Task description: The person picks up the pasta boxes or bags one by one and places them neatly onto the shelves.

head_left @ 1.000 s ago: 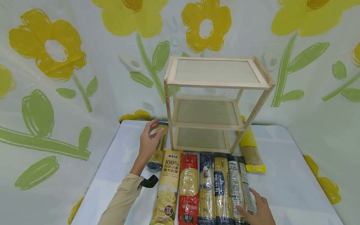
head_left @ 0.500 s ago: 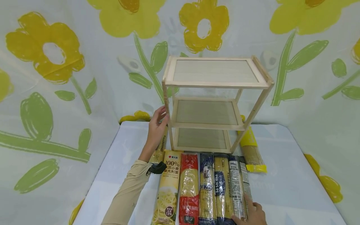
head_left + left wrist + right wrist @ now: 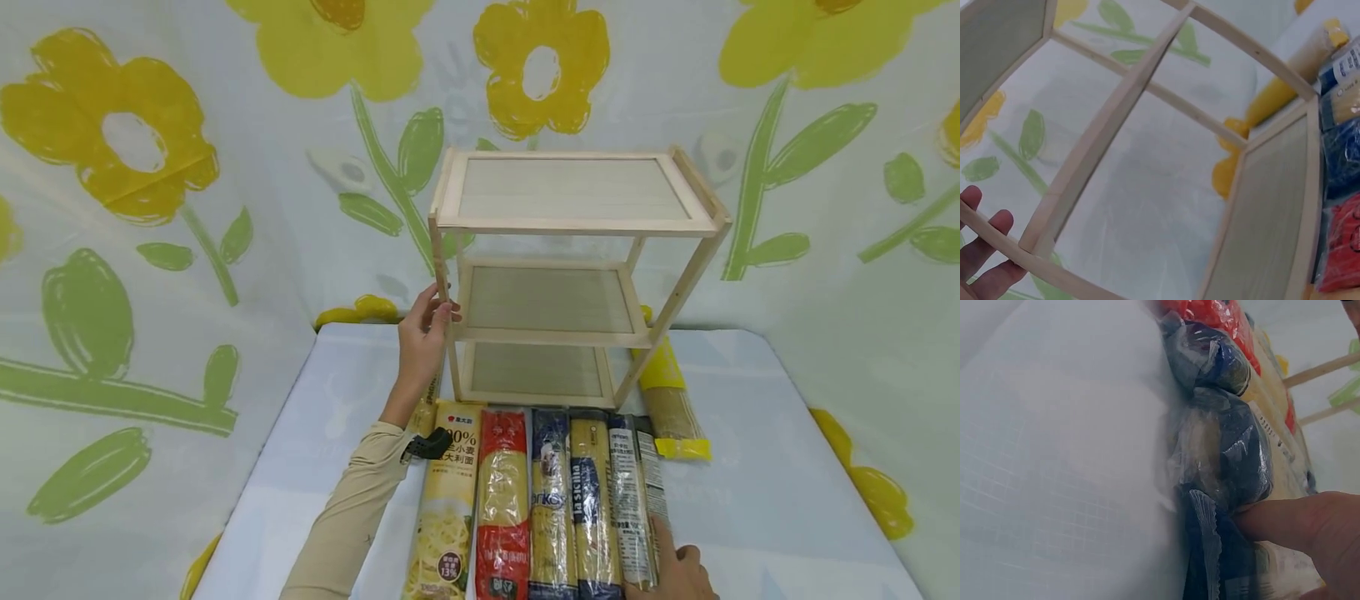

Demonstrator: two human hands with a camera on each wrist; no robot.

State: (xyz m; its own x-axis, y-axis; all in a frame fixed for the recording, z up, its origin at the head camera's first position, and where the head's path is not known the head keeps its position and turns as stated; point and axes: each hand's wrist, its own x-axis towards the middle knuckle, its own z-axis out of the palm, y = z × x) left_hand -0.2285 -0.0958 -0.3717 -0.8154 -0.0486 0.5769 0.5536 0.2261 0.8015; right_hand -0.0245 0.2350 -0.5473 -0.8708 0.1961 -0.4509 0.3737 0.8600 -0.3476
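Note:
My left hand (image 3: 423, 342) holds the left front post of a three-tier wooden shelf (image 3: 562, 227). Seen from the left wrist, fingers (image 3: 999, 226) curl round that post. At the lower right, my right hand (image 3: 675, 575) grips the near end of the rightmost spaghetti pack (image 3: 632, 492), which has a pale printed label. The right wrist view shows the thumb (image 3: 1288, 519) against the pack's dark blue end (image 3: 1219, 556); the other fingers are mostly hidden. Beside it lies a blue-and-clear spaghetti pack (image 3: 588, 475).
Also in the row before the shelf are a blue pack (image 3: 551, 500), a red pack (image 3: 504, 479) and a yellow noodle pack (image 3: 447, 500). A yellow-ended pack (image 3: 670, 400) lies right of the shelf. Another spaghetti pack (image 3: 427, 412) is partly behind the left arm. Flowered cloth (image 3: 285, 208) hangs behind.
My left hand has moved right from above the left spaghetti pack onto the shelf post. My right hand has moved left and down onto the near end of the rightmost pack.

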